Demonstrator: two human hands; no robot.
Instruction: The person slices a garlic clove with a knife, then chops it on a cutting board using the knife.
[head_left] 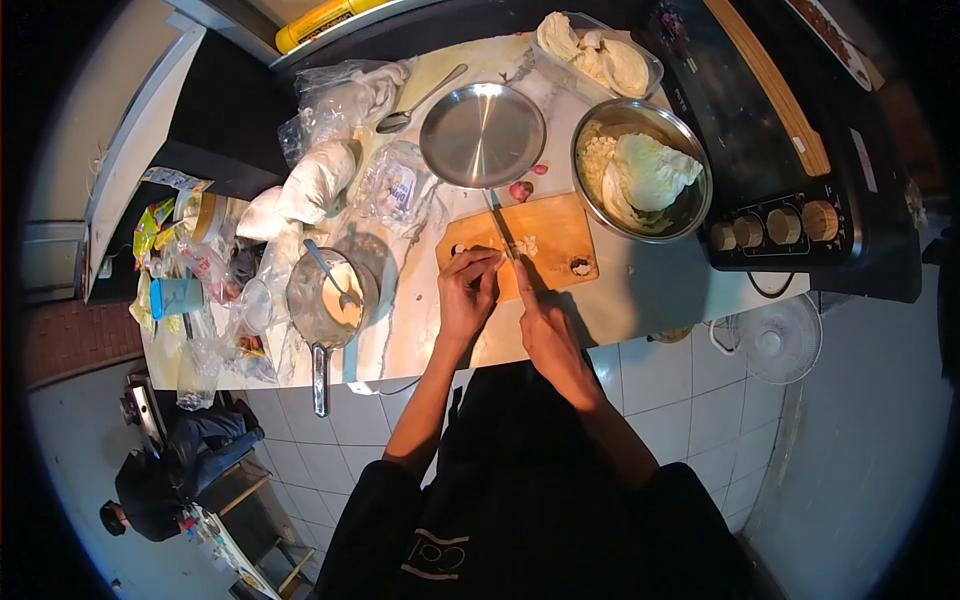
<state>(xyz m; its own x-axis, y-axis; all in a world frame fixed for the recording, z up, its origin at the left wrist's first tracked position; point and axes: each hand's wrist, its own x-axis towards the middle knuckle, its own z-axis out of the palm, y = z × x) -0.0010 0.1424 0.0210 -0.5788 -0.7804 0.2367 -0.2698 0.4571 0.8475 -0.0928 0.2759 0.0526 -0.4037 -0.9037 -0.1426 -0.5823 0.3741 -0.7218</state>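
On a wooden cutting board (565, 225), my right hand (548, 335) grips a knife (502, 222), its index finger stretched along the top of it. The blade points away from me, toward the round metal plate (484, 135). My left hand (468, 295) is closed, fingertips bunched on the board just left of the blade. What those fingertips pinch is hidden. Small pale chopped pieces (526, 245), resembling garlic, lie beside the blade. Beyond the board sit small reddish-purple shallots (521, 191).
A metal bowl (580, 205) with cabbage leaf stands right of the board, near a black oven (800, 225). Behind is a plastic tub (650, 75) of pale food. Left are a saucepan (320, 365) holding a fork, plastic bags (390, 185) and a spoon (395, 122). Another person (155, 495) sits lower left.
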